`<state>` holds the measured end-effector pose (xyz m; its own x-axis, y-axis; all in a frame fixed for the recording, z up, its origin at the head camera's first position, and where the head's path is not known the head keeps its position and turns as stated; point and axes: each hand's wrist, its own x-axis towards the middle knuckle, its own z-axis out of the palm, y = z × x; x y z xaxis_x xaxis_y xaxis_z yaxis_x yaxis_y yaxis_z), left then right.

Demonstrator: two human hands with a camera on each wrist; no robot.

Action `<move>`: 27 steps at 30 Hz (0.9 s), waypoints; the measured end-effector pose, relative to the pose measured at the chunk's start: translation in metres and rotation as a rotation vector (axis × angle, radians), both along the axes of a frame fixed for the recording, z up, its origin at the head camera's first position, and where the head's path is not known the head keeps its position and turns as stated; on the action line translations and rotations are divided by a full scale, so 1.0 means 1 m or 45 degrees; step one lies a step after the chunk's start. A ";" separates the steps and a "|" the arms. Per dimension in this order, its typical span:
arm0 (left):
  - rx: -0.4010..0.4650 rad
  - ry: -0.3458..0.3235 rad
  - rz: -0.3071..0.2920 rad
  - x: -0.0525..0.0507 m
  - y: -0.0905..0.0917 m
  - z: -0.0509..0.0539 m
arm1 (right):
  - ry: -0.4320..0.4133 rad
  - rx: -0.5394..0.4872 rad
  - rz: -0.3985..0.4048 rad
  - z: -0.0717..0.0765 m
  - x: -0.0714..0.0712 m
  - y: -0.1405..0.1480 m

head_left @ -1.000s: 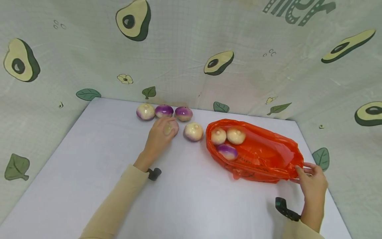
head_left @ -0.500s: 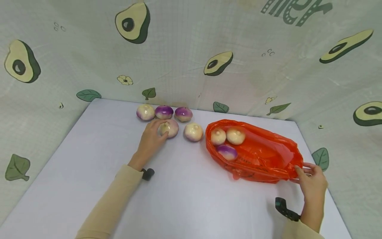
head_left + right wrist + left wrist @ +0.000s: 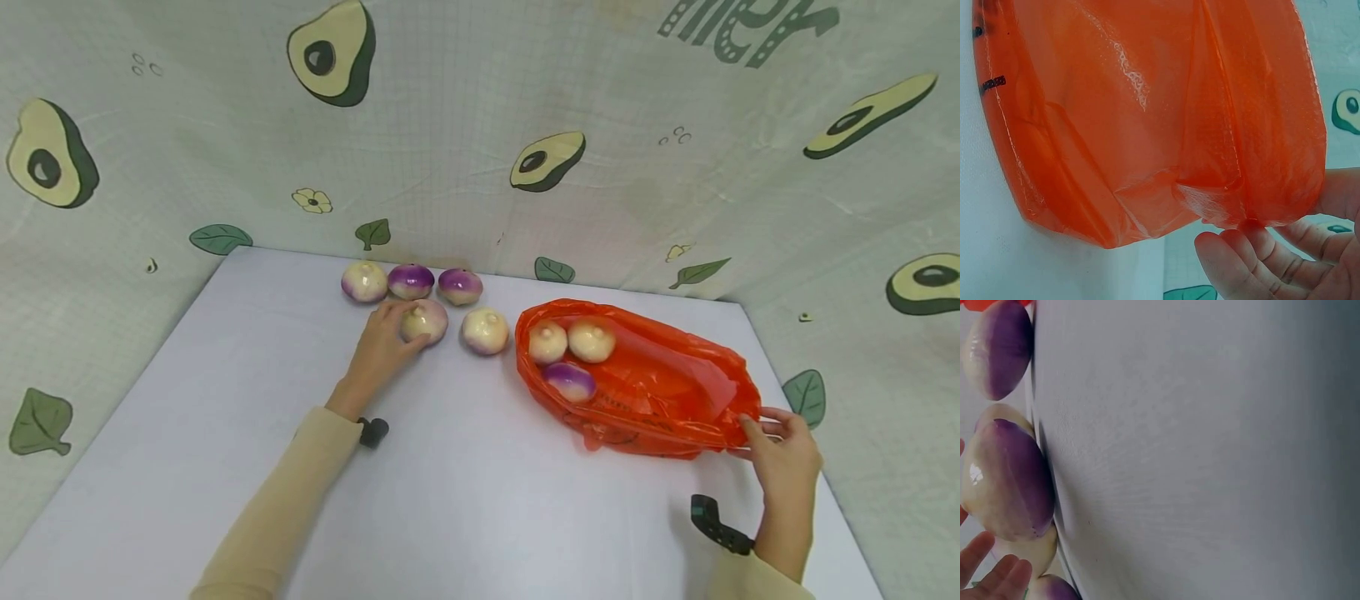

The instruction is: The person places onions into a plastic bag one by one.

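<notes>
One turnip (image 3: 426, 321) seems ready for picking up: curl your spread left hand (image 3: 377, 346); your right hand (image 3: 787, 462) pinches the bag (image 3: 660, 439).

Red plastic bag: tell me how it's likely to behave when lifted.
The red plastic bag is likely floppy: its thin wall is wrinkled and folded. The end opposite the right hand will probably hang heavier, as three bulbs sit there. Being rounded, those bulbs may roll if it tilts.
</notes>
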<state>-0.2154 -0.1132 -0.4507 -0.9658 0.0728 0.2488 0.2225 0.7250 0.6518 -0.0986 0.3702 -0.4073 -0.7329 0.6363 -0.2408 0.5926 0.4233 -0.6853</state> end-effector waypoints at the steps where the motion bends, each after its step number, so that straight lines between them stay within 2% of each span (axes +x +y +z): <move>1: -0.001 -0.011 -0.003 -0.001 0.001 0.000 | 0.000 0.000 0.000 0.000 0.000 0.000; 13: -0.006 -0.136 0.011 -0.015 0.008 -0.005 | 0.035 0.048 0.017 -0.004 0.000 0.001; 27: 0.014 -0.193 0.023 -0.016 0.010 0.000 | 0.027 0.033 0.012 -0.004 0.000 0.001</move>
<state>-0.2319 -0.1033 -0.4510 -0.9935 0.0533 0.1004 0.1078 0.7205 0.6850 -0.0984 0.3712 -0.4112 -0.7437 0.6352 -0.2086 0.5740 0.4467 -0.6862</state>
